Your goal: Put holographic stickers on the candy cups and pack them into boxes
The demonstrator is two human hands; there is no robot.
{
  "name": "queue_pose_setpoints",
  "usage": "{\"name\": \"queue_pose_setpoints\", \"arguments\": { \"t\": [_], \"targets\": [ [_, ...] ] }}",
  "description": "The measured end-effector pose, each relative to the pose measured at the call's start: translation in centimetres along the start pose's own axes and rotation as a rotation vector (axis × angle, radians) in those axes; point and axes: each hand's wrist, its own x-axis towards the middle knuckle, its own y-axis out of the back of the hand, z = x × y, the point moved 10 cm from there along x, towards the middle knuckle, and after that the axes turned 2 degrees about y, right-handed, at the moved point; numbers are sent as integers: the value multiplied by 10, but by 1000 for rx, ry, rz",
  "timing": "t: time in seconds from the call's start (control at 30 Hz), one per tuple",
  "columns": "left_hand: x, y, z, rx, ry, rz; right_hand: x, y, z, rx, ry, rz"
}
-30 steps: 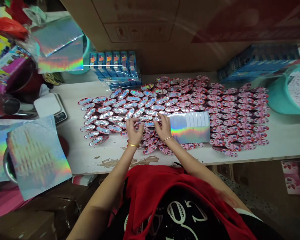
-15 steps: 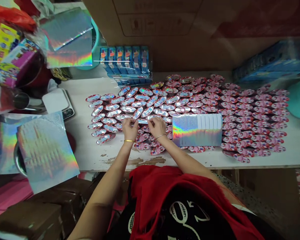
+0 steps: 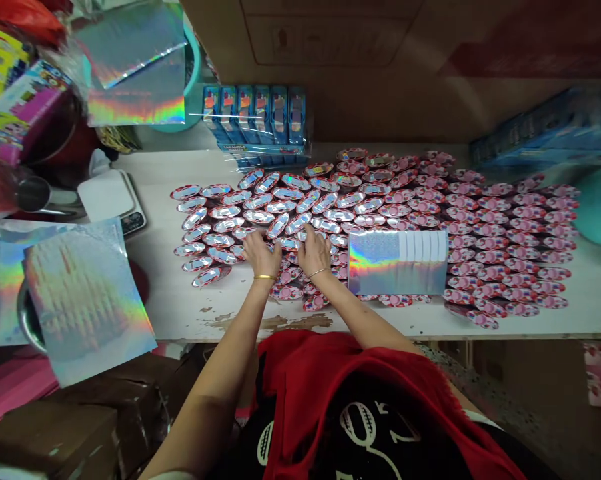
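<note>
Rows of small oval packets cover the white table: shiny holographic ones on the left, pink ones on the right. My left hand lies on the ovals near the front middle, fingers stretched flat and pointing up-left. My right hand rests just beside it, fingers flat on neighbouring ovals. Each wrist has a thin gold bangle. A holographic sticker sheet with white blank slots lies on the pink ovals right of my right hand.
A shrink-wrapped pack of blue boxes stands behind the ovals. A white scale and loose holographic sheets lie at the left. A teal basin sits at the right edge, and cardboard rises behind.
Both hands were pinching at one oval between them; now their fingers lie flat on the ovals, a little nearer the front. The view has shifted slightly.
</note>
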Motion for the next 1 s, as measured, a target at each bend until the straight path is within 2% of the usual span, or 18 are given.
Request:
{"name": "queue_pose_setpoints", "arguments": {
  "t": [0.07,0.1,0.13,0.2,0.27,0.37,0.4,0.47,0.57,0.67,0.73,0.83,1.0],
  "targets": [
    [-1,9,6,10,14,37,-3,9,-3,36,52,-2],
    [-1,11,16,0,-13,43,-6,17,-3,51,93,8],
    [-3,10,32,-27,-67,37,-10,28,-1,65,130,34],
    [-12,-3,79,-114,-244,-31,-21,62,14,94,168,135],
    [-32,-29,140,-174,-455,-160,-33,104,47,113,150,281],
    [-73,-78,225,-111,-693,-336,-53,168,115,73,60,484],
    [-85,-93,246,-59,-735,-374,-58,184,138,35,29,517],
    [-100,-119,270,51,-756,-422,-62,204,175,-53,0,512],
    [-105,-135,274,125,-725,-452,-56,206,198,-166,72,362],
    [-102,-125,267,86,-743,-424,-45,186,191,-210,178,147],
    [-100,-113,263,75,-767,-374,-37,176,186,-189,184,61],
    [-100,-103,261,110,-817,-279,-24,168,184,-118,140,2],
    [-114,-100,259,110,-889,-168,-9,160,194,-3,58,-52]
  ]
}}
